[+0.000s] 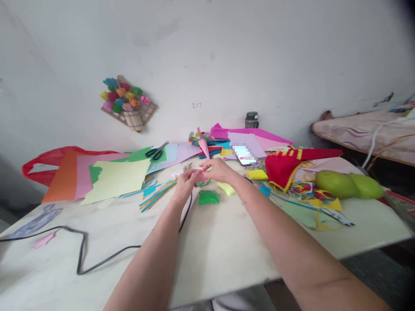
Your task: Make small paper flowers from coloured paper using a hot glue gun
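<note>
While paper strips [158,196] and a green packet [209,197] lie near on the worktop [220,259], the left hand [186,185] pinches a small pink piece [200,176], partly hidden, beside the right hand [221,170], its grip unclear.

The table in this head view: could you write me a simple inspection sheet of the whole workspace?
Surface: pale table, things spread mostly along its far side.
Work in hand: small pink piece, too small to make out its shape.
Clutter: coloured sheets, strips, scissors, phone, green packet, two green fruits.
Hands: left hand pinches the pink piece; right hand is close beside it, grip unclear.
Cables: black cable crosses the table's left part and passes behind the left forearm; white cable at far right.
Surroundings: pale wall with a flower decoration; dark flask near the wall.
</note>
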`<state>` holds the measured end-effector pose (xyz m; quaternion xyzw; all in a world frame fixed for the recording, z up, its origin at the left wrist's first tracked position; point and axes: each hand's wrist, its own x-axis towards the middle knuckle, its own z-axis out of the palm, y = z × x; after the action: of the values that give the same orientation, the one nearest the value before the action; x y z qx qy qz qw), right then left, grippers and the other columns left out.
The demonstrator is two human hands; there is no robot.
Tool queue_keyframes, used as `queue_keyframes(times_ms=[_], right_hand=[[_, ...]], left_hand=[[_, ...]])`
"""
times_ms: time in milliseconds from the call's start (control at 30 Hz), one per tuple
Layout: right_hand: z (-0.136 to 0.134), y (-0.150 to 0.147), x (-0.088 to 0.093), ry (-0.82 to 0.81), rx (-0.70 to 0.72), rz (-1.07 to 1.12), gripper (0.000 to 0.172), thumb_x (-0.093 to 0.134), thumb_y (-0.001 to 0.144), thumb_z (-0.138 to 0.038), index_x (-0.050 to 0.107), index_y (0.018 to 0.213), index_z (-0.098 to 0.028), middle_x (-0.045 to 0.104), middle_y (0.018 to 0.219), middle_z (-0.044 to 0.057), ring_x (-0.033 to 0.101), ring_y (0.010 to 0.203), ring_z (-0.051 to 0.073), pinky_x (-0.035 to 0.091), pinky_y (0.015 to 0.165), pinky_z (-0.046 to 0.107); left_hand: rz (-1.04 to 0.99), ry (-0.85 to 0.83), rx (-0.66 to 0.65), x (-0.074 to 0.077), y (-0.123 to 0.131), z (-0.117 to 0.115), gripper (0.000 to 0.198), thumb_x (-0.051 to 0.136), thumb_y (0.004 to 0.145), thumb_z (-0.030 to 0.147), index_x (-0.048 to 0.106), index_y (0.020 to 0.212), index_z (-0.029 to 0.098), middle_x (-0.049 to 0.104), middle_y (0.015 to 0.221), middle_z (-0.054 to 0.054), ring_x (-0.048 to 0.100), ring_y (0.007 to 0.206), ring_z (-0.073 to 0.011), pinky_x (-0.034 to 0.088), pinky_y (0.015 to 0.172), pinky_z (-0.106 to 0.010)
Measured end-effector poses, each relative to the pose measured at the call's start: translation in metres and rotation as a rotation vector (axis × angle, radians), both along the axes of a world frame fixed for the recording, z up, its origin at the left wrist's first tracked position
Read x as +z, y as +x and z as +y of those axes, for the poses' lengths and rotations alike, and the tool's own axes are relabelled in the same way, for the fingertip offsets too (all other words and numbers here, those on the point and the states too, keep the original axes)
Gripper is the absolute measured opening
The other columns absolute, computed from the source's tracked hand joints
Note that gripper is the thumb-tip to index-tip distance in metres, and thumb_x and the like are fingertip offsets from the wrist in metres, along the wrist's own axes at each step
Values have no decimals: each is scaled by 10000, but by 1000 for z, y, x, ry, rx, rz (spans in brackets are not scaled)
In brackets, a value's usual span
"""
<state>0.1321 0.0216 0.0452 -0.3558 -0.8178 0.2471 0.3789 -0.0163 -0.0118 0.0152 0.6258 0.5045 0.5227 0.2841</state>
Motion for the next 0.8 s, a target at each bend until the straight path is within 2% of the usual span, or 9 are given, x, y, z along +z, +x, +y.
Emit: queue_keyframes(times_ms=[200,367,500,600,800], right_hand=[[2,5,1,-71,80,119,107,570,644,-168,674,650,-148,656,978,66,603,913,193,458,780,279],[6,6,0,-18,90,114,121,603,667,-224,688,725,-160,633,1040,82,587,947,195,431,843,319],[4,4,2,22,74,64,90,587,688,-195,671,680,-162,625,1056,73,578,951,194,416,854,335],[0,5,4,-10,95,53,117,563,706,-189,653,651,-138,628,1039,82,582,913,179,418,835,324],[-5,7,7,-165,128,97,161,543,725,-218,665,712,-114,610,1067,95,589,798,139,455,700,266]], left_hand=[[-67,24,33,1,1,0,335,527,692,428,640,767,122,542,532,-7,453,459,-97,357,442,-212],[-157,7,-2,0,0,1,376,549,662,471,637,747,115,549,545,-13,457,453,-96,365,424,-215],[-215,-18,-22,1,2,-1,357,602,618,436,632,756,107,585,602,-32,478,490,-101,371,423,-209],[-229,-29,-25,1,2,-2,301,602,620,380,625,741,106,574,582,-21,470,477,-95,373,425,-209],[-240,-24,-4,2,2,-2,273,580,627,353,625,727,103,561,551,-14,445,438,-87,356,395,-208]])
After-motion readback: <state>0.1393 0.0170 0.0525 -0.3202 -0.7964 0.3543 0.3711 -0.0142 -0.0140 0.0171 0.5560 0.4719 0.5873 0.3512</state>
